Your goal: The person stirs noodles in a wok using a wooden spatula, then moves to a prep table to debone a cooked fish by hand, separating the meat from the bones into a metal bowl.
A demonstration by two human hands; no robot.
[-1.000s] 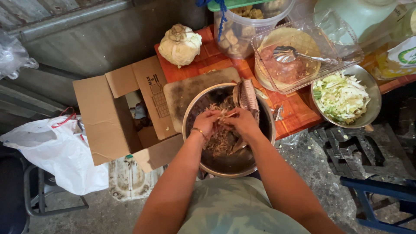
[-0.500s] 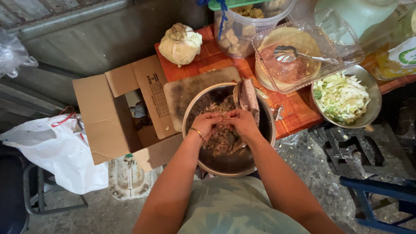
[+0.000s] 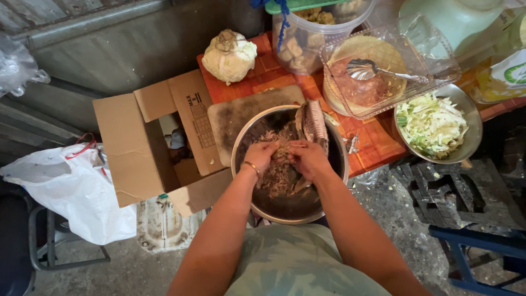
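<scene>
Steel round bowl (image 3: 285, 205) | shredded brown meat (image 3: 276, 176) | left hand (image 3: 261, 154), right hand (image 3: 308, 158): hands pinching stringy shreds together

Steel-grey bowl (image 3: 285, 211) with brown shredded meat (image 3: 279, 175) and a grey-striped fish piece (image 3: 313, 123); gold bangle (image 3: 251, 166) on left wrist. Orange checked tablecloth (image 3: 378, 137), pale cream cabbage head (image 3: 229, 56), light green-white shredded cabbage (image 3: 430, 123) (in a second silver bowl (image 3: 474, 112)). Tan cardboard box (image 3: 131, 148), white plastic bag (image 3: 71, 189) with red handles, blue stool frame (image 3: 482, 241)
</scene>
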